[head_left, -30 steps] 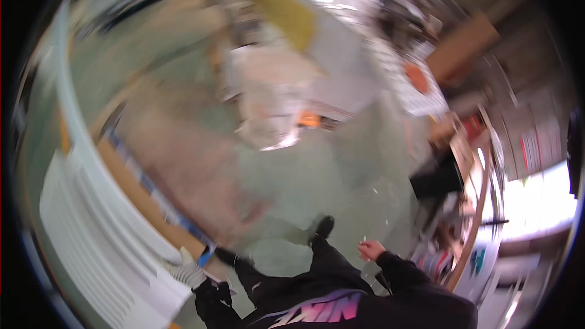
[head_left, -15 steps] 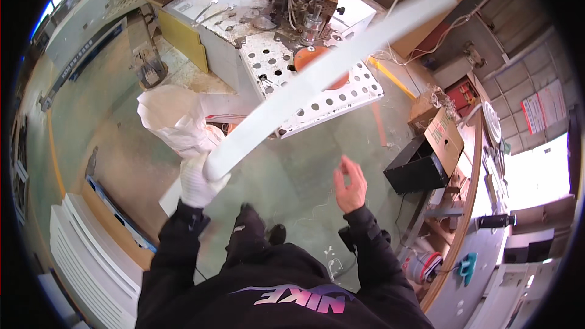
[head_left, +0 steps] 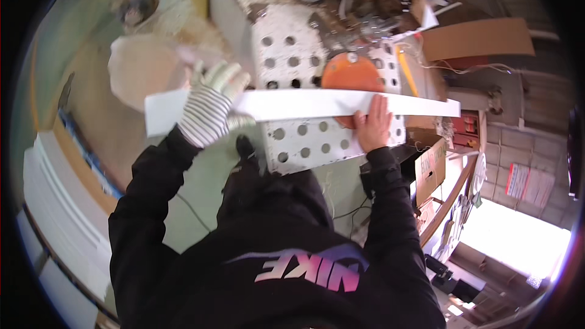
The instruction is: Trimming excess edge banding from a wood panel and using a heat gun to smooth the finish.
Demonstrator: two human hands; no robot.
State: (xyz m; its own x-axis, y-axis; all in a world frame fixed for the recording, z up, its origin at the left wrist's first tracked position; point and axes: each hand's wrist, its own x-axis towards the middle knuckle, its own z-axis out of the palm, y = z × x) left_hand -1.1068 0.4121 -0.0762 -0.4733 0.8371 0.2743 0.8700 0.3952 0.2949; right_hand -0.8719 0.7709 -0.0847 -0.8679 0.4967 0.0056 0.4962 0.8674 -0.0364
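A long white strip (head_left: 286, 105) lies crosswise over the perforated white worktable (head_left: 304, 146) and the orange disc (head_left: 353, 76) on it. My left hand (head_left: 213, 100), in a striped white knit glove, rests across the strip near its left end. Its fingers are stretched out and spread past the far edge, with the thumb apart on the near side. My right hand (head_left: 374, 125) is bare; its fingers lie flat on the strip in front of the disc, hiding part of both. The strip's left end reaches out beyond the table.
An open-mouthed whitish sack (head_left: 143, 73) stands left of the table. Blurred machinery (head_left: 359, 6) sits at the table's far end. Cardboard boxes (head_left: 430, 167) and a wood-edged bench (head_left: 454, 198) are on the right. White slatted panels (head_left: 61, 198) lie at the left, and a cable crosses the floor.
The strip has swung from slanting upward in my left hand to lying level across the table. My right hand has come onto it. The table is now closer to me.
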